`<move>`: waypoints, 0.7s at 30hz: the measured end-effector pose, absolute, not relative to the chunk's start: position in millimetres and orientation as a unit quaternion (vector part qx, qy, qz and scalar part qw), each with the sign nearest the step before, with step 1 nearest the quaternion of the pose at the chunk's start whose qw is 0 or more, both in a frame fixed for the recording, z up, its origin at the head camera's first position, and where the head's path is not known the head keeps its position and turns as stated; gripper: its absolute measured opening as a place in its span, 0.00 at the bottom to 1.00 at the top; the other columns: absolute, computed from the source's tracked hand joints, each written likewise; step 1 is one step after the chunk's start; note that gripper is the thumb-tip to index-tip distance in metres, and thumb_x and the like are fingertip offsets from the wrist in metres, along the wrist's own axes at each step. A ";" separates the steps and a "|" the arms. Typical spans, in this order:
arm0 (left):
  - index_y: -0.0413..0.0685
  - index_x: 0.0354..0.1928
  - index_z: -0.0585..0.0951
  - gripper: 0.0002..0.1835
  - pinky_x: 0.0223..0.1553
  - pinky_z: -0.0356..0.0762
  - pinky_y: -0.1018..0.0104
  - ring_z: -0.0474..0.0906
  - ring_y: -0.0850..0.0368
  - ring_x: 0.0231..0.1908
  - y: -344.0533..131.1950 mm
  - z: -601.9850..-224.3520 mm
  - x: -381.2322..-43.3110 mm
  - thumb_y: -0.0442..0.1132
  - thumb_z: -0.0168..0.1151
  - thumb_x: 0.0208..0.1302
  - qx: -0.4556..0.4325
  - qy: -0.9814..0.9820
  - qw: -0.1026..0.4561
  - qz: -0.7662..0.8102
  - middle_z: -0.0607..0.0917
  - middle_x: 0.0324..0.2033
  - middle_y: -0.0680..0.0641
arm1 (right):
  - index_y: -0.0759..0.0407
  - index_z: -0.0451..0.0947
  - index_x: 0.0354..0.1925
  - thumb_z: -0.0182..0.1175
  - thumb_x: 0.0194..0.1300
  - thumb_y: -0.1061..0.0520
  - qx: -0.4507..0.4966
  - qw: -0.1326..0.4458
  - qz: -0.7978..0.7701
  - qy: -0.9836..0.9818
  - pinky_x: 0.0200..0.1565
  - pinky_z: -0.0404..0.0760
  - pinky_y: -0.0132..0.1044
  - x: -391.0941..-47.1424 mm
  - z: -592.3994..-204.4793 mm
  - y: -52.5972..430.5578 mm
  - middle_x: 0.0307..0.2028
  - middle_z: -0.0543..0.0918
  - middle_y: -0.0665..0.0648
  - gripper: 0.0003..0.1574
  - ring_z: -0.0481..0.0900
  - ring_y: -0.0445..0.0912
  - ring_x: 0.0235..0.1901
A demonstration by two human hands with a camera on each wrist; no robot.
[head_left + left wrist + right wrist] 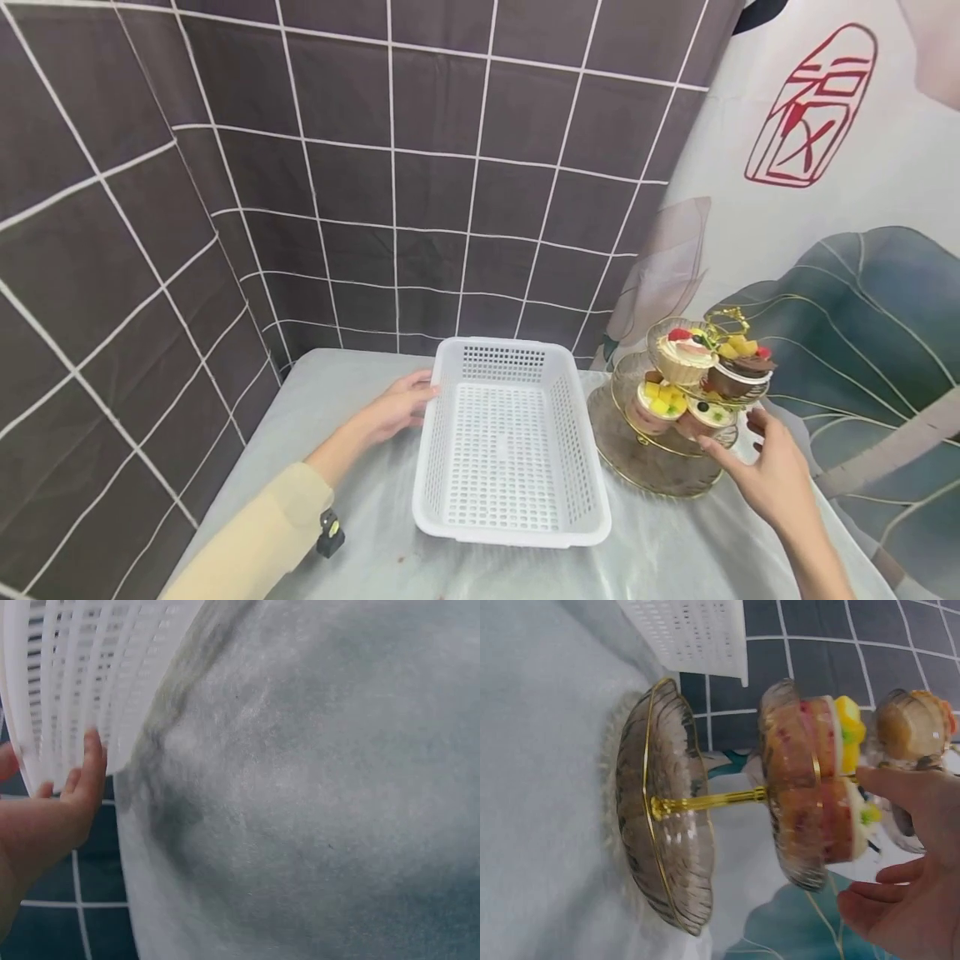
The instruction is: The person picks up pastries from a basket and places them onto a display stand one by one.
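My left hand (401, 406) is at the left side of a white perforated plastic basket (423, 467). In the left wrist view its fingers lie extended along the outer wall, with the thumb at the rim. On the right stands a tiered glass dessert stand (645, 467) with gold edges. My right hand (776, 471) is beside its middle tier, thumb and fingers spread apart, thumb tip overlapping a cream dessert cup (708, 414). Next to that cup sits one topped with yellow fruit cubes (662, 400). Above them are a cream cupcake (684, 357) and a chocolate dessert (738, 375).
A pale cloth (375, 517) covers the table. Behind it hangs a dark curtain (435, 192) with white grid lines; a printed leaf-pattern cloth (862, 333) hangs at the right, close behind the stand. A small black device (330, 533) is at the left sleeve.
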State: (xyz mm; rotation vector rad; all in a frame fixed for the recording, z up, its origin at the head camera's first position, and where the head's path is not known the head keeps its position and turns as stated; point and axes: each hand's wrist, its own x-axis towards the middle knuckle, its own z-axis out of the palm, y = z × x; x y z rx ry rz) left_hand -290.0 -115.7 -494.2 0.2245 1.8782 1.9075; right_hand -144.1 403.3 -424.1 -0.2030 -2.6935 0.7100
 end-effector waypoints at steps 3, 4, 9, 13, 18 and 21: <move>0.39 0.79 0.62 0.30 0.64 0.78 0.38 0.77 0.35 0.66 -110.4 -492.6 -286.1 0.39 0.54 0.82 0.070 0.712 0.175 0.676 0.73 0.72 0.31 | 0.86 0.57 0.70 0.70 0.70 0.40 -0.066 0.150 0.235 -0.958 0.49 0.79 0.73 -133.6 -419.3 402.9 0.60 0.68 0.87 0.60 0.73 0.79 0.56; 0.38 0.79 0.62 0.30 0.64 0.79 0.38 0.77 0.35 0.65 -108.9 -491.5 -284.9 0.39 0.54 0.81 0.067 0.723 0.160 0.669 0.73 0.71 0.31 | 0.86 0.57 0.70 0.70 0.70 0.39 -0.066 0.140 0.231 -0.961 0.49 0.79 0.73 -130.0 -417.4 402.1 0.60 0.69 0.87 0.60 0.74 0.79 0.56; 0.36 0.80 0.58 0.34 0.68 0.74 0.36 0.73 0.32 0.68 -108.2 -479.6 -278.2 0.41 0.56 0.80 0.038 0.767 0.120 0.630 0.69 0.73 0.29 | 0.86 0.61 0.66 0.67 0.71 0.34 -0.069 0.093 0.226 -0.967 0.50 0.81 0.72 -114.6 -408.5 392.3 0.57 0.72 0.86 0.59 0.76 0.77 0.54; 0.37 0.82 0.55 0.38 0.70 0.72 0.38 0.67 0.29 0.73 -109.0 -466.2 -270.3 0.42 0.57 0.79 0.032 0.791 0.100 0.603 0.63 0.77 0.30 | 0.83 0.66 0.65 0.68 0.71 0.34 -0.043 0.081 0.231 -0.969 0.49 0.86 0.65 -102.6 -402.3 373.7 0.54 0.79 0.82 0.55 0.80 0.72 0.53; 0.43 0.83 0.58 0.38 0.72 0.68 0.36 0.63 0.31 0.76 -107.1 -441.4 -260.9 0.46 0.60 0.79 0.071 0.833 0.058 0.546 0.62 0.79 0.33 | 0.70 0.73 0.65 0.75 0.66 0.42 0.045 0.117 0.255 -0.959 0.45 0.90 0.49 -93.7 -394.9 334.6 0.54 0.84 0.68 0.44 0.84 0.62 0.52; 0.44 0.82 0.60 0.37 0.72 0.68 0.35 0.66 0.32 0.74 -102.9 -421.9 -254.9 0.47 0.60 0.79 0.123 0.856 0.025 0.501 0.65 0.78 0.34 | 0.61 0.72 0.70 0.77 0.64 0.43 0.103 0.128 0.267 -0.950 0.48 0.87 0.38 -97.3 -386.5 309.8 0.59 0.84 0.61 0.45 0.84 0.57 0.53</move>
